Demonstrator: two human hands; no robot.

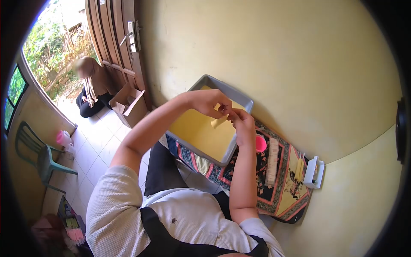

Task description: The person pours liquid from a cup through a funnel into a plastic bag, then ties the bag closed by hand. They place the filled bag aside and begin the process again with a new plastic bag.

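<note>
Over a grey tub (201, 156) with a yellow inside, my left hand (210, 103) and my right hand (242, 124) meet, fingertips together. Both sets of fingers are pinched at the upper end of a small pale yellow piece (218, 121), which hangs below them. The tub rests on a patterned cloth (282, 201). Just right of my right hand is a pink cup (260, 143), and beyond it lies a long, pale stack (272, 162).
A white holder (314, 172) stands at the cloth's right end. Near the wooden door (120, 38) are a cardboard box (130, 105) and a seated person (95, 85). A green chair (45, 160) and a pink container (64, 138) are at the left.
</note>
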